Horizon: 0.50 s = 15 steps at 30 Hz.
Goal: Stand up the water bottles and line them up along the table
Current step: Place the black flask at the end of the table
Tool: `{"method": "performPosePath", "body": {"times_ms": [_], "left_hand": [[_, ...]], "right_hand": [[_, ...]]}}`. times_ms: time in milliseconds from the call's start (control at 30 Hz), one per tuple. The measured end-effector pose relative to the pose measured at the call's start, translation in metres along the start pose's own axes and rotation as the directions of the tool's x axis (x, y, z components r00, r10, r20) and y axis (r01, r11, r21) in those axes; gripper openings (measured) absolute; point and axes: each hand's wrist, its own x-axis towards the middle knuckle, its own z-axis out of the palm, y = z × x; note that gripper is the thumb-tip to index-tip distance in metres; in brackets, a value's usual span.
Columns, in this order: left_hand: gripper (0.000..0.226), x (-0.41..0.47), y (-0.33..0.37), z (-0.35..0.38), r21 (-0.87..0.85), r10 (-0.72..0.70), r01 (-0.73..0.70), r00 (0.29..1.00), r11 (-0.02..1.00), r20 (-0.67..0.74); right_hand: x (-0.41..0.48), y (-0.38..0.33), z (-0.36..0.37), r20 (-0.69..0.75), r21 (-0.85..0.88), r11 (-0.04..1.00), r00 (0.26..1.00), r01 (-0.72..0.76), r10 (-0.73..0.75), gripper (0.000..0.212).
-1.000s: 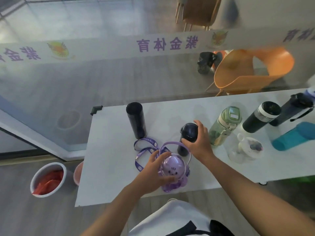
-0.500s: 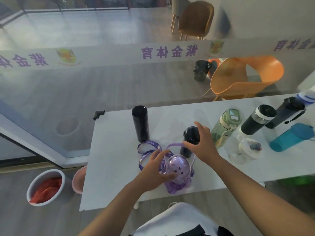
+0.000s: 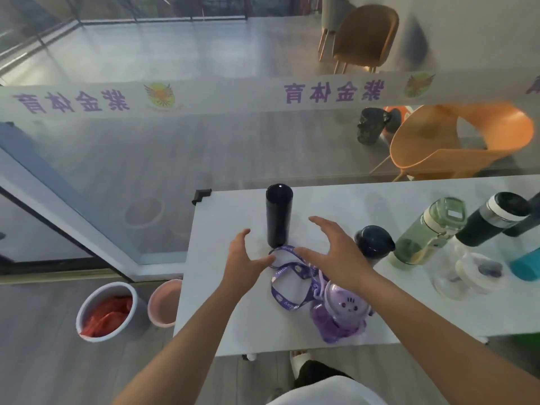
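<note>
A tall black bottle [image 3: 278, 215] stands upright on the white table [image 3: 233, 323]. In front of it my left hand [image 3: 242, 264] and my right hand [image 3: 333, 252] hover open, fingers spread, holding nothing. Below them lies the purple strap [image 3: 287, 283] of the purple cat-face bottle [image 3: 340, 312], which stands near the front edge. A short dark bottle [image 3: 374, 244] stands just right of my right hand. Further right are a green bottle [image 3: 423, 232], a black bottle with a silver band [image 3: 491, 220], a clear jar-like bottle [image 3: 464, 273] and a teal bottle [image 3: 526, 264] at the frame edge.
A glass wall with a printed band runs right behind the table's far edge. Two buckets [image 3: 106, 311] stand on the floor at the table's left end. An orange chair [image 3: 461, 141] sits beyond the glass at the right.
My left hand has let go of the purple bottle and my right hand has left the short dark bottle. Both have moved up and left toward the tall black bottle, open.
</note>
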Motion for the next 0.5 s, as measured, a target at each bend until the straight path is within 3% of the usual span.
{"method": "performPosePath", "body": {"times_ms": [167, 267, 500], "left_hand": [[0.102, 0.047, 0.018, 0.024, -0.035, -0.039, 0.042, 0.997, 0.999, 0.064], [0.099, 0.072, 0.018, 0.04, -0.083, -0.082, 0.087, 0.994, 0.993, 0.071], [0.052, 0.106, -0.001, 0.05, -0.136, -0.064, 0.065, 0.998, 0.989, 0.014]], "right_hand": [[0.063, -0.015, 0.011, -0.024, 0.008, 1.0, 0.999, -0.026, 0.026, 0.078], [0.097, -0.014, 0.02, -0.032, 0.068, 0.996, 0.997, -0.063, 0.065, 0.074], [0.146, -0.001, 0.037, -0.033, 0.145, 0.989, 0.999, 0.01, -0.005, 0.057]]}}
